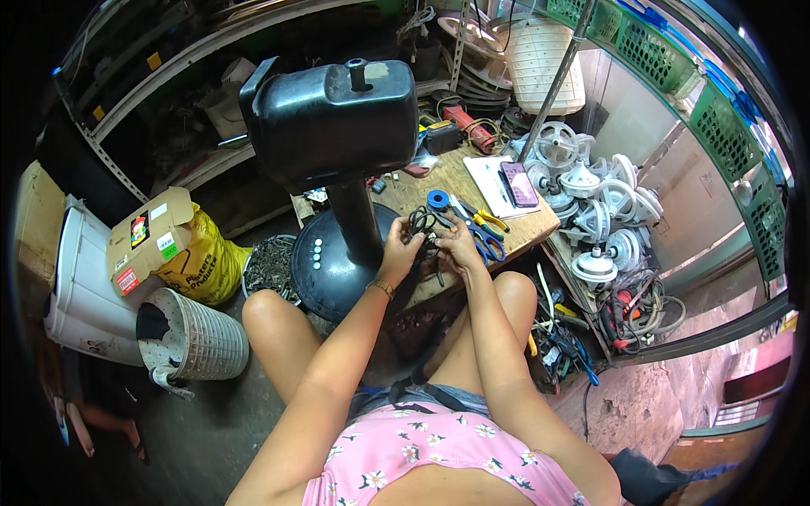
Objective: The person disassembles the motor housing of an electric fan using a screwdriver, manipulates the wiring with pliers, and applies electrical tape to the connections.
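Both hands meet over the near edge of the wooden workbench (407, 192). My left hand (401, 251) pinches a bunched black cord (421, 219), and its fingers are closed. My right hand (458, 244) grips the same cord close by, around a small piece hidden by the fingers. Just beyond the right hand lie blue-handled scissors (489, 243), yellow-handled pliers (489, 221) and a blue tape roll (437, 200). To the left stands a black stand-fan body (329, 118) on a post, its round base (325, 287) carrying a row of pale buttons.
A phone (519, 184) rests on white paper at the bench's right. Several white plastic fan parts (591, 198) are piled beyond it. A bin of tools and cables (561, 346) sits at my right knee. On the left are a cardboard box (148, 236), yellow bag (207, 266) and white basket (202, 333).
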Demonstrator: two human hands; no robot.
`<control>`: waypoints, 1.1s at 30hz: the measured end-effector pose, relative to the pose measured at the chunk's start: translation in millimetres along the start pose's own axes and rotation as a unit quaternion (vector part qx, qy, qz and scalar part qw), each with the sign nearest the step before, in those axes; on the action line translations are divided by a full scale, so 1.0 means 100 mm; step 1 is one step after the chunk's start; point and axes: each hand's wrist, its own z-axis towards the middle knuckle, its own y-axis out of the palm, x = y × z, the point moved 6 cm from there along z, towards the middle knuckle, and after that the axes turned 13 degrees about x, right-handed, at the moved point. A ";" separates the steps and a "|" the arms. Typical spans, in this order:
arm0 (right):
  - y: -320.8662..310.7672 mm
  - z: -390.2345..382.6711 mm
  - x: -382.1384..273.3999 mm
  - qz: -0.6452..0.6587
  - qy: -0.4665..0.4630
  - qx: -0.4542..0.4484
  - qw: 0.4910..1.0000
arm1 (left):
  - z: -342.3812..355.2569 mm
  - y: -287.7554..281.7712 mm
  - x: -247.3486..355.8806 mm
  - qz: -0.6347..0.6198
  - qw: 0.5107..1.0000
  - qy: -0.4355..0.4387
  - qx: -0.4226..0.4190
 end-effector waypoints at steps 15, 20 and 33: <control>-0.18 0.08 0.00 -0.097 -0.019 -0.006 0.995 | -0.09 0.09 -0.03 0.125 0.989 0.065 0.042; 0.12 -0.19 -0.25 -0.330 -0.322 -0.070 0.885 | 0.06 -0.05 -0.21 0.019 0.997 -0.036 0.065; 0.07 -0.41 -0.58 -0.233 -0.413 0.083 0.876 | 0.01 0.15 -0.09 0.002 0.990 -0.063 -0.126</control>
